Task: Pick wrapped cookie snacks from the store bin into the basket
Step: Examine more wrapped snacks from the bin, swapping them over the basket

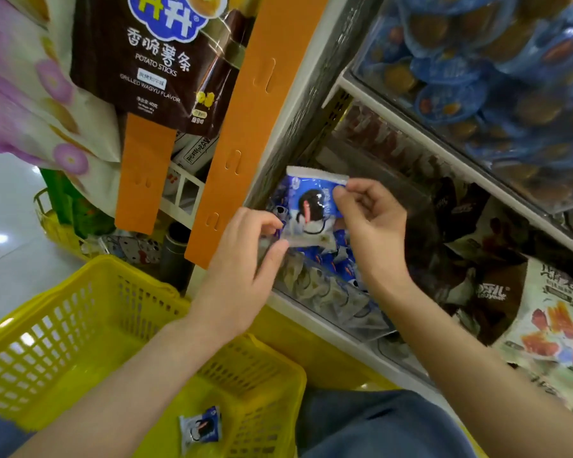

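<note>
Both hands are on one blue-and-white wrapped cookie packet [311,206], held up just above the clear plastic store bin [331,302] full of the same snacks. The left hand [242,256] pinches the packet's lower left corner between thumb and fingertips. The right hand [372,226] pinches its upper right edge. I read this as the lift-out step: the packet is clear of the pile but not yet over the basket.

The yellow slotted plastic basket [80,285] sits low and to the left, the left forearm crossing above it. One matching wrapped packet [201,428] already lies on its floor toward the near side.

Next move, I'd say, is for one hand to let go and the other to carry the packet down and left over the basket's rim. There's plenty of room there, with the basket's mouth wide open. Watch the hanging orange cardboard strip [242,133] just left of the bin's edge, and the white shelf edge [444,150] above.
</note>
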The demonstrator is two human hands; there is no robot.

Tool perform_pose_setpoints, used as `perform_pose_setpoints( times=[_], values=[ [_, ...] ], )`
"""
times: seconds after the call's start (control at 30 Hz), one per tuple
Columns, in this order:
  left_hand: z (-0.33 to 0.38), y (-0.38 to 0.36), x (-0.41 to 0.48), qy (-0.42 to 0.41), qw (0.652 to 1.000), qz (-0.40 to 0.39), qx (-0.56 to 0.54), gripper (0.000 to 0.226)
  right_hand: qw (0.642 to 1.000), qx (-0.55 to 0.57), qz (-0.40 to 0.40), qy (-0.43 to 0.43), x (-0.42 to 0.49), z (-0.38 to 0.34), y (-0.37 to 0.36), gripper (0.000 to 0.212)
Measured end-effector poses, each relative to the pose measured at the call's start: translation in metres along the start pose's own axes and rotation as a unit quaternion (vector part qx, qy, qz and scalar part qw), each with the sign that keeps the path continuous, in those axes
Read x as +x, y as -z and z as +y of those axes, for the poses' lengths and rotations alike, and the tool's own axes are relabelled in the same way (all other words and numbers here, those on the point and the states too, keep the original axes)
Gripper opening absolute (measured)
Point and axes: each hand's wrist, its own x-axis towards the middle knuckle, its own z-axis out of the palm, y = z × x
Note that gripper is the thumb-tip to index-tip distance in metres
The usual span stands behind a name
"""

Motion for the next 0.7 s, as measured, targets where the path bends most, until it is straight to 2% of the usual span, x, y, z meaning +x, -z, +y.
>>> perform_pose_setpoints(
  times=[0.1, 0.17, 0.27, 0.4, 0.5, 0.7],
  values=[
    [0.007, 0.007, -0.010, 0.121, 0.968, -0.005, -0.222, 0.016, 0.995, 0.063, -0.080, -0.011, -0.037, -0.011, -0.012, 0.016],
    [0.005, 0.010, -0.016, 0.152, 0.949, 0.002, -0.275, 0.015, 0.990, 0.067, -0.116, -0.031, -0.053, -0.008, -0.021, 0.015],
    [-0.001, 0.013, -0.025, 0.178, 0.947, -0.002, -0.266, 0.017, 0.981, 0.077, -0.152, -0.088, -0.065, -0.001, -0.032, 0.010],
    [-0.011, 0.018, -0.038, 0.238, 0.946, -0.040, -0.216, 0.017, 0.979, 0.030, -0.183, -0.090, -0.073, 0.011, -0.041, 0.011],
    [-0.018, 0.019, -0.047, 0.272, 0.942, -0.056, -0.191, 0.021, 0.970, 0.025, -0.201, -0.135, -0.081, 0.024, -0.045, 0.010],
    [-0.026, 0.021, -0.056, 0.317, 0.926, -0.005, -0.203, 0.007, 0.955, 0.029, -0.219, -0.199, -0.092, 0.038, -0.057, 0.015]
  ],
)
